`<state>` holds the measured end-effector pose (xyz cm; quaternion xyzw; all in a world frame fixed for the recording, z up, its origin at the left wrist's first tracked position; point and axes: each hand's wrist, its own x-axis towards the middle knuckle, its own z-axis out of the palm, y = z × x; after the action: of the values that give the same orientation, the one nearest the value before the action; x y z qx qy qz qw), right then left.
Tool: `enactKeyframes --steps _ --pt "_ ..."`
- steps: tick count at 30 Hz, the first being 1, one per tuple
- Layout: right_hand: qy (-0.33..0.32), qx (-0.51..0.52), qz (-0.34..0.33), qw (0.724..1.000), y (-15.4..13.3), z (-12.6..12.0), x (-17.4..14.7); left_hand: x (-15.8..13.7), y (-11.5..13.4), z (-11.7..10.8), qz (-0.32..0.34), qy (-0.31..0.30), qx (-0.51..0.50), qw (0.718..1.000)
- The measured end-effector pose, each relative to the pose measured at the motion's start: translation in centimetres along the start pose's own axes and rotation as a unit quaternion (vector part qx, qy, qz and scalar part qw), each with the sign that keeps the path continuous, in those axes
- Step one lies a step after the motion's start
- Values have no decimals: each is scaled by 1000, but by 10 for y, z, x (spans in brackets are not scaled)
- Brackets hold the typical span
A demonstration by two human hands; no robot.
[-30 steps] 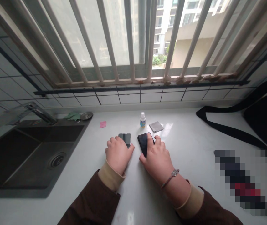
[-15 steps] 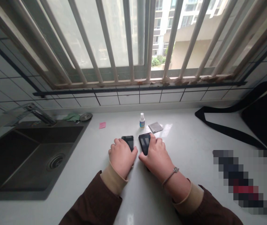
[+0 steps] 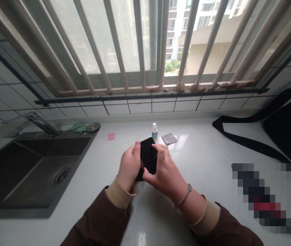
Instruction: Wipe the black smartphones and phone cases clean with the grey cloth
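Over the counter my left hand [image 3: 130, 165] and my right hand [image 3: 163, 169] meet around a dark, glossy slab, a smartphone [image 3: 149, 155]. My left fingers wrap its left side, thumb up along the edge. My right hand grips its right side, with the thumb at the lower edge and a fingertip near the top corner. A second phone seems to lie against the left palm, overlapped by the first; its outline is mostly hidden. Just behind the phone stands a small white spray bottle [image 3: 155, 128], its lower part partly covered. Beside it lies a flat grey packet [image 3: 169, 139].
At left is a dark sink [image 3: 66, 150] with a chrome faucet [image 3: 44, 124]. A green cloth [image 3: 78, 127] and a round metal drain cover [image 3: 93, 127] sit behind it. A pink paper slip [image 3: 111, 136] lies on the counter [image 3: 160, 218]. A black strap [image 3: 247, 143] runs along the right.
Both hands have come together. The right-hand phone has moved left and tilted over the left-hand one, which is now mostly hidden. The bottle and packet have stayed put.
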<state>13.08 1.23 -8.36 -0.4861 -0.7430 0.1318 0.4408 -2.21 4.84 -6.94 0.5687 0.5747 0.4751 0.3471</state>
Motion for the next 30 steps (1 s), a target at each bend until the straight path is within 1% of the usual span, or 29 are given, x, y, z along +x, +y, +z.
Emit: enactKeyframes --steps 1,3,6,8,10,12,13,16,18,20,23,28,30 --pt "0 3 -4 1000 0 0 0 0 -3 2 -28 -2 -49 998" --pt "3 13 -7 1000 0 1 -1 0 -9 5 -52 1 -116 992" --pt "10 50 1 999 0 2 -1 1 -14 8 -58 17 -155 986" --pt "-3 90 36 995 1 2 0 3 -16 9 -56 30 -168 984" --pt "-29 148 107 983 4 1 3 5 -19 10 -61 33 -190 979" --pt "-43 211 184 959 9 -1 6 6 -20 13 -79 14 -224 971" --pt "-43 238 211 947 13 -2 8 5 -20 14 -90 -3 -246 965" --pt "-39 296 252 921 22 -3 12 3 -17 17 -116 -70 -297 945" --pt "-32 312 260 913 25 -4 14 0 -14 18 -126 -111 -307 937" --pt "-21 309 256 916 26 -5 15 -2 -10 18 -131 -143 -297 935" --pt "-16 280 246 928 25 -7 15 -4 -6 15 -127 -172 -274 938" --pt "2 157 215 964 28 -9 14 -3 -2 11 -89 -179 -226 953" --pt "5 110 199 974 29 -9 15 -2 -1 10 -75 -178 -198 961"
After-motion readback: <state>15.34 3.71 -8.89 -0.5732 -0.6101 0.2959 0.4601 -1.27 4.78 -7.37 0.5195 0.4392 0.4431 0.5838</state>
